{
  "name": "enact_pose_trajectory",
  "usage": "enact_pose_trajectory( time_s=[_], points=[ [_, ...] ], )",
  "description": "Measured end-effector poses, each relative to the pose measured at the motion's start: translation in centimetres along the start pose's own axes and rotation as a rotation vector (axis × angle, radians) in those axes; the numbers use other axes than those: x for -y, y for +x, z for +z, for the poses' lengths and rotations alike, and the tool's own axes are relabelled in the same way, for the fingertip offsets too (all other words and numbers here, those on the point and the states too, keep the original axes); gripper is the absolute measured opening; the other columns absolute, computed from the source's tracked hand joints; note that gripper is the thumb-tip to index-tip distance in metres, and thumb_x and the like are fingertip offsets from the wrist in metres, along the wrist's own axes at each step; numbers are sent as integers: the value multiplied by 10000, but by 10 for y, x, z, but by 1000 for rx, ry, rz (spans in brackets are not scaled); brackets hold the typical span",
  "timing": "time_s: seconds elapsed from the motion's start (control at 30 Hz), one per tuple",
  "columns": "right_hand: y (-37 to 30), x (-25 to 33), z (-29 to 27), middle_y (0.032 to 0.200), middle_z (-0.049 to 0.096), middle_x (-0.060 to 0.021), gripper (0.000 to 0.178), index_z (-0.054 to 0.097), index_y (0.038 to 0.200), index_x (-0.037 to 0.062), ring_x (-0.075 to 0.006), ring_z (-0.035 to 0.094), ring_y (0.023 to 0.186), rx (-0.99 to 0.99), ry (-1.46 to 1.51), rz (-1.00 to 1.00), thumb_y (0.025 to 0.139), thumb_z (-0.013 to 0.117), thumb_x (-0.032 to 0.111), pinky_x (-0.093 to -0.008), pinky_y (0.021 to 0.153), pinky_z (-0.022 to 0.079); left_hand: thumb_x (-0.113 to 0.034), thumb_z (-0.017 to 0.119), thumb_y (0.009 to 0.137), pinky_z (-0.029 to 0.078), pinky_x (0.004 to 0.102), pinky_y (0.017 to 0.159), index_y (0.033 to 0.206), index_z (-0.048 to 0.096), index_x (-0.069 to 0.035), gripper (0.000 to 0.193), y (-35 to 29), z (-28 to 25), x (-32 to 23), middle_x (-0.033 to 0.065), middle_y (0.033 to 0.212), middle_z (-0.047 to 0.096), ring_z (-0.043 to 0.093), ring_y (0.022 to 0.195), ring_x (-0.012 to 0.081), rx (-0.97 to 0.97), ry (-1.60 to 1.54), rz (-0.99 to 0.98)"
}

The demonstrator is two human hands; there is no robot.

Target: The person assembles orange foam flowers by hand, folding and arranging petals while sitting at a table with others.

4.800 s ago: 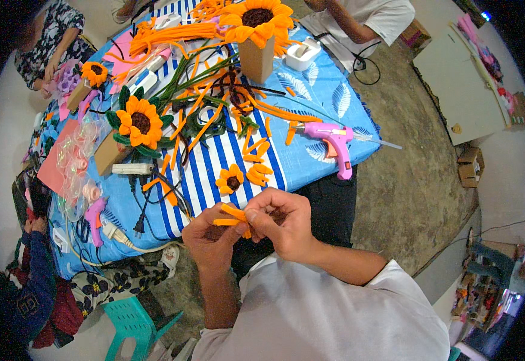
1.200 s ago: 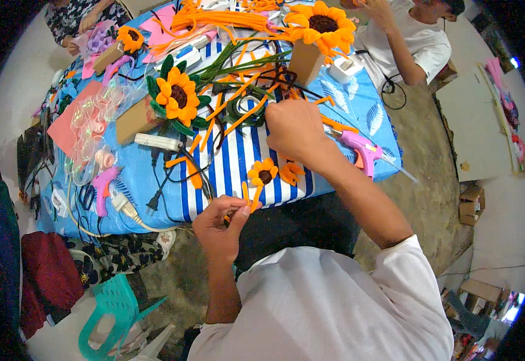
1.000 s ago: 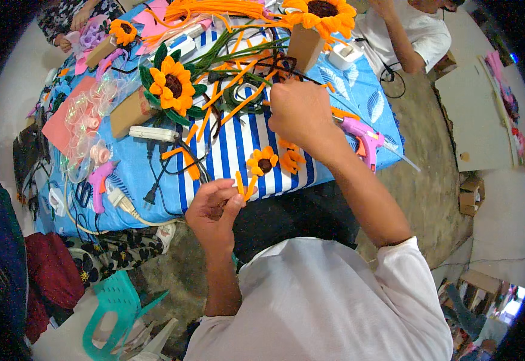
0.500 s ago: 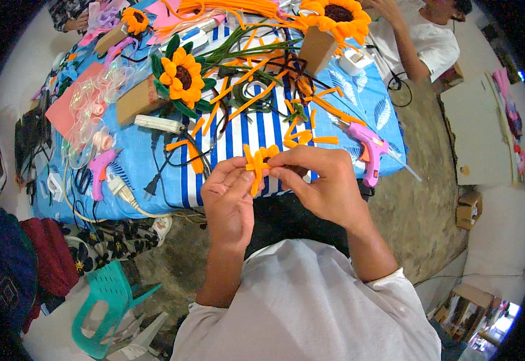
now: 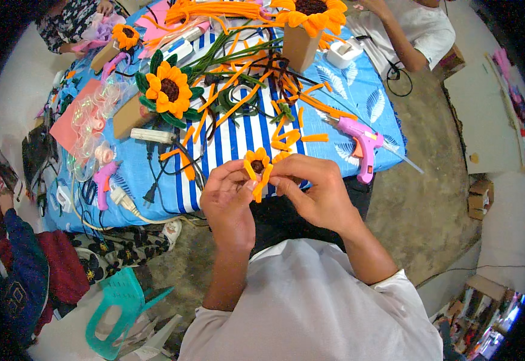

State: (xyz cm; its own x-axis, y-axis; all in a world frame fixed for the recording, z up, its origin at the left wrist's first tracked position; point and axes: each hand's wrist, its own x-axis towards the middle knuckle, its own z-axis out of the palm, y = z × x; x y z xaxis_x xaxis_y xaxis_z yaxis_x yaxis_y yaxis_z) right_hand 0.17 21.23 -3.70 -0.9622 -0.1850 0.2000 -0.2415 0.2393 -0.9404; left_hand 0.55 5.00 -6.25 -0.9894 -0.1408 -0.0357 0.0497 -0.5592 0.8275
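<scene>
Left hand (image 5: pixel 229 198) pinches an orange strip (image 5: pixel 259 194); right hand (image 5: pixel 319 189) has come back beside it, grip unclear.

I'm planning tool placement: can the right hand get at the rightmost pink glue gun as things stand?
Probably yes: the rightmost glue gun lies near the right hand with nothing visible between them, though that hand seems busy beside the orange strips.

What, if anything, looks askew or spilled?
Nothing looks spilled. The pink plastic glue gun on the right lies near the edge of the blue leaf-patterned tablecloth, its translucent stick jutting beyond it, looking slightly precarious.
</scene>
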Motion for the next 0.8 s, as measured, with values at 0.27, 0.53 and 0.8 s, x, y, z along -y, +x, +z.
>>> enact_pose_trajectory(
  time_s=[0.27,0.53,0.8],
  points=[
    [-10,13,8,896,685,-61,278,693,1109,-45,-87,646,780,19,434,208,890,756,115,-259,712,527,90,725,831,534,274,805,1120,632,36,308,-18,6,3,120,1015,669,667,893,161,29,474,454],
    [-7,-2,-7,868,677,-19,353,673,1081,3,-92,629,802,220,582,207,781,843,81,-259,742,509,142,710,820,555,293,858,1124,627,55,327,-23,11,-9,129,1035,663,682,924,176,100,423,343],
    [-12,9,-18,826,671,-94,343,660,985,25,-210,670,718,103,-30,71,710,850,103,-317,661,531,64,743,764,550,307,833,1154,634,38,406,-18,18,-25,93,977,662,653,942,188,224,478,64]
  ],
)
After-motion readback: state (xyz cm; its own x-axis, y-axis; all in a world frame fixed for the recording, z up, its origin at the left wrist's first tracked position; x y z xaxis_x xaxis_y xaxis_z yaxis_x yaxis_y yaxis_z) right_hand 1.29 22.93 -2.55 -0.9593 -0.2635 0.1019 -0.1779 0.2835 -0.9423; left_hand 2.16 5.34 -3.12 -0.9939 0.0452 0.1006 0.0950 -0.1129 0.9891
